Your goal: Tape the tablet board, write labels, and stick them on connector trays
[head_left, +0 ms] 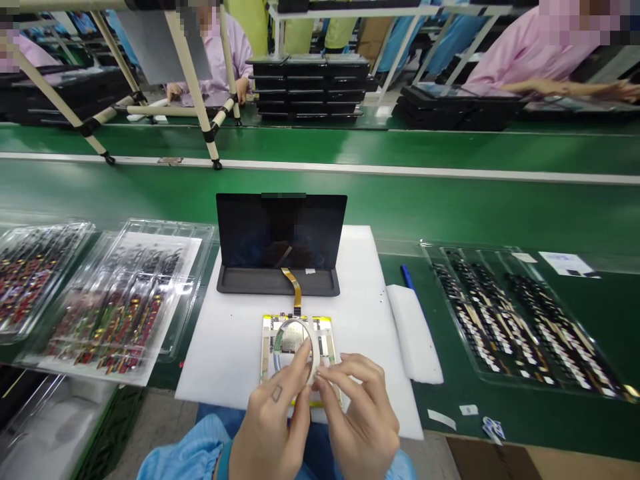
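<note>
My left hand (273, 417) holds a white roll of tape (300, 347) upright, fingers closed on its rim. My right hand (357, 410) pinches at the roll's right edge, fingertips together. Under the roll lies a circuit board (327, 340) with yellow edging. An orange flex cable (295, 290) runs from the board up to a dark tablet screen panel (280, 243) that lies on a white foam mat (230, 347).
Clear plastic trays of small parts sit left (120, 300) and right (520, 313) of the mat. A white folded cloth (415, 333) and a blue pen (407, 277) lie right of it. Beyond the green conveyor belt (450, 200), other people work beside stacks of black trays (310, 87).
</note>
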### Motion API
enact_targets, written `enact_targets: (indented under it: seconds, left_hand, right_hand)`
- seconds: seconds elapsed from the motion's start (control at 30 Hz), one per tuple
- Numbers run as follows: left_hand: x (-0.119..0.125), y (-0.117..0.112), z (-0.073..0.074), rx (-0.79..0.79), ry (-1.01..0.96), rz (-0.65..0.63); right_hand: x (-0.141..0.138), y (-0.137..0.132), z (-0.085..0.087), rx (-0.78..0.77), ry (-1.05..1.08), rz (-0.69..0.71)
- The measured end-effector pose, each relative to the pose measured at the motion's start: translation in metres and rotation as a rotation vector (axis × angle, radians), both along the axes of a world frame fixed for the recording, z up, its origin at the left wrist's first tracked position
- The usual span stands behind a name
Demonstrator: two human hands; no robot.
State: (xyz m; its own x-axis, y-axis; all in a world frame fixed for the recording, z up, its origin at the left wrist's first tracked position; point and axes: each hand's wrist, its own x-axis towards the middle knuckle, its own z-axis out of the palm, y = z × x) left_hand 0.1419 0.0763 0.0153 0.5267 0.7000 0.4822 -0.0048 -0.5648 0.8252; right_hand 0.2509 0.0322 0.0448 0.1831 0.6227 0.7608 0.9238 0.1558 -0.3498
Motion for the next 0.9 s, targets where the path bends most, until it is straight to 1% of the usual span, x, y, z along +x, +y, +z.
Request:
enact_targets:
  seconds: [0.1, 0.17, 0.27, 0.37, 0.5, 0.6, 0.73, 0.9]
  left_hand:
    - [0.002, -0.003, 0.001, 0.001, -0.034, 0.004]
    - [0.002, -0.005, 0.001, 0.025, -0.065, 0.015]
    - [0.003, -0.008, 0.001, 0.076, -0.075, 0.024]
    - [0.005, -0.009, -0.001, 0.056, -0.020, 0.039]
    - [0.009, -0.009, -0.003, -0.005, -0.004, 0.115]
    - [0.011, -0.010, -0.002, -0.021, -0.022, 0.156]
    - [0.012, -0.013, 0.000, 0.036, -0.011, 0.171]
    - [0.013, -0.011, 0.003, 0.149, -0.014, 0.189]
  right_hand:
    - [0.003, -0.002, 0.002, 0.000, 0.053, 0.033]
    - [0.004, -0.004, 0.003, -0.046, 0.098, 0.043]
    - [0.003, -0.009, 0.002, -0.087, 0.123, 0.014]
    - [-0.002, -0.009, -0.003, -0.064, 0.088, -0.061]
    - [-0.007, -0.006, -0.006, -0.019, 0.092, -0.070]
    - [-0.004, -0.006, -0.007, 0.027, 0.133, -0.083]
    - [0.005, -0.008, -0.007, -0.049, 0.223, -0.036]
    - [0.004, -0.007, 0.000, -0.098, 0.242, -0.027]
